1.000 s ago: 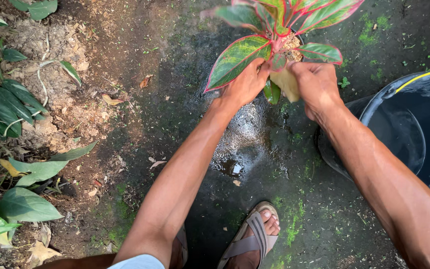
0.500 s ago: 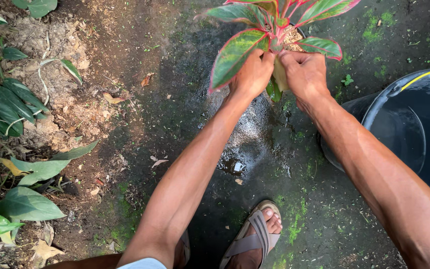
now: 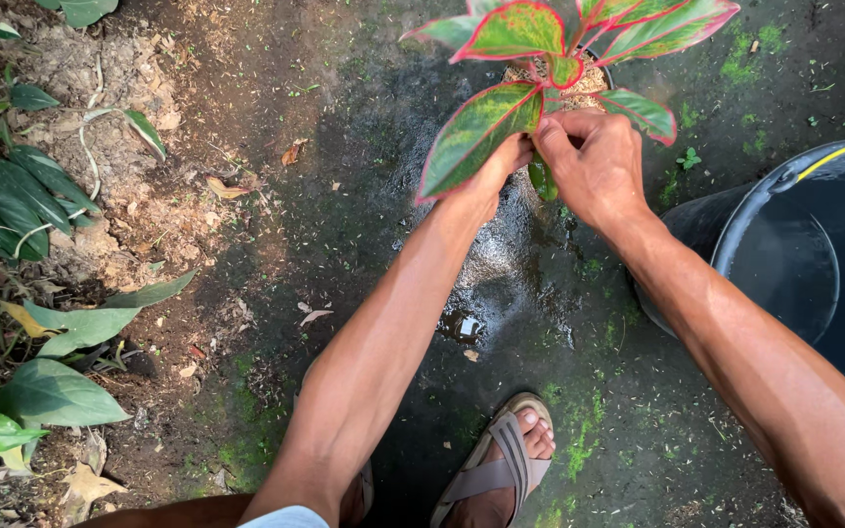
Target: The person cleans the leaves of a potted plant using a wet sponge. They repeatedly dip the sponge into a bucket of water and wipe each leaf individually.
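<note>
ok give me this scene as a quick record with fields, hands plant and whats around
left hand: at the base of the potted plant, partly under a red-edged leaf
right hand: fingers pinched at the plant's stem base
plant: green leaves with red edges, pale potting mix showing
ground: wet, dark, mossy
black tub: to the person's right
sandalled foot: below the arms
green leafy plants: left edge

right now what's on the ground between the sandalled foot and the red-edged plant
In the head view, wet dark ground with a small puddle and moss patches lies between the sandalled foot and the plant.
</note>
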